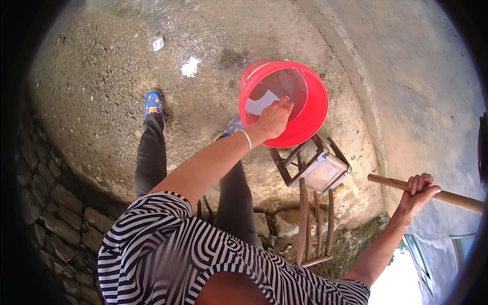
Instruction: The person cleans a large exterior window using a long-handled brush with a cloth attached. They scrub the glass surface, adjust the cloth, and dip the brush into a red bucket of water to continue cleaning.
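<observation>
A red plastic bucket point(318, 99) stands on the ground in front of me, holding water point(295, 82) with a bright reflection. My left hand point(275, 116), a silver bangle at its wrist, is over the near side of the bucket's mouth. Its fingers are bunched and point down towards the water; whether something is between them is hidden. Off to the right, my right hand point(417, 192) is wrapped around a wooden pole point(455, 200), raised well away from the bucket. The pole's far end runs out of view on the right.
A small wooden chair point(322, 173) stands close to the bucket's near right side. White powder point(190, 67) and a crumpled clear plastic bag point(156, 44) lie on the rough ground. A concrete wall point(415, 76) rises on the right; stonework point(61, 217) runs along the lower left.
</observation>
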### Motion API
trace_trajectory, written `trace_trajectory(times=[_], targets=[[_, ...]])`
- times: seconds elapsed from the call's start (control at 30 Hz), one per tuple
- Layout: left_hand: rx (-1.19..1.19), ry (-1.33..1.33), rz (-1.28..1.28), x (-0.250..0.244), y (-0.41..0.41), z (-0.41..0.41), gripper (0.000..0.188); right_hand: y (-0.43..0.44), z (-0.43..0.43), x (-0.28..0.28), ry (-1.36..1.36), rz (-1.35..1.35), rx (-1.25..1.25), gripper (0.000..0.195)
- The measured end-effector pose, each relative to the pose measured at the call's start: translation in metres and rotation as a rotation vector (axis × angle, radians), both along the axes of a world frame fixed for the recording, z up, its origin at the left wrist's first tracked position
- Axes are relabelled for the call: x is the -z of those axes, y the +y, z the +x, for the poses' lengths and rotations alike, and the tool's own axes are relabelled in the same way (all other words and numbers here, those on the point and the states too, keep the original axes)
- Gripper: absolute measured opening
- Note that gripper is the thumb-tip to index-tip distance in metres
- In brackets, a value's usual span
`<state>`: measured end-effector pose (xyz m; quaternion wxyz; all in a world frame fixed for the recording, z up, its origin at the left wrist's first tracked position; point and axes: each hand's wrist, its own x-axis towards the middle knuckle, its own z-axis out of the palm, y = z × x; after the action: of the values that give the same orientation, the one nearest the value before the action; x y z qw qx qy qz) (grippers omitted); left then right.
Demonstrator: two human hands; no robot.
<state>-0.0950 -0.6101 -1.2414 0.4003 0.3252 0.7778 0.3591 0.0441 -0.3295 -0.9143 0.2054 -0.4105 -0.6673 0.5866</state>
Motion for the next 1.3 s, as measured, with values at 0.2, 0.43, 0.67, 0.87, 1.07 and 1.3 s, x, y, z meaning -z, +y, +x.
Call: trace_trajectory(times=[0.2, 0.43, 0.67, 0.87, 1.07, 1.3], targets=[[0.256, 0.252, -0.540, 0.110, 0.053, 0.010, 0.037, 0.018, 0.000, 0.004, 0.001, 0.013, -0.041, 0.061], [0.782, 0.411, -0.424, 0.152, 0.052, 0.020, 0.019, 0.039, 0.017, 0.000, 0.022, 0.013, -0.054, 0.060], [0.381, 0.594, -0.246, 0.149, 0.048, 0.037, 0.019, 0.046, 0.029, -0.006, 0.042, -0.017, -0.079, 0.055], [0.237, 0.047, -0.301, 0.073, 0.036, 0.007, 0.023, 0.026, 0.028, -0.007, 0.026, 0.013, -0.007, 0.051], [0.003, 0.048, -0.155, -0.014, 0.029, 0.011, 0.021, 0.000, 0.027, -0.010, -0.001, 0.067, 0.048, 0.047], [-0.073, -0.068, -0.115, -0.089, 0.021, 0.029, 0.038, -0.029, 0.032, -0.023, 0.038, 0.030, 0.042, 0.033]])
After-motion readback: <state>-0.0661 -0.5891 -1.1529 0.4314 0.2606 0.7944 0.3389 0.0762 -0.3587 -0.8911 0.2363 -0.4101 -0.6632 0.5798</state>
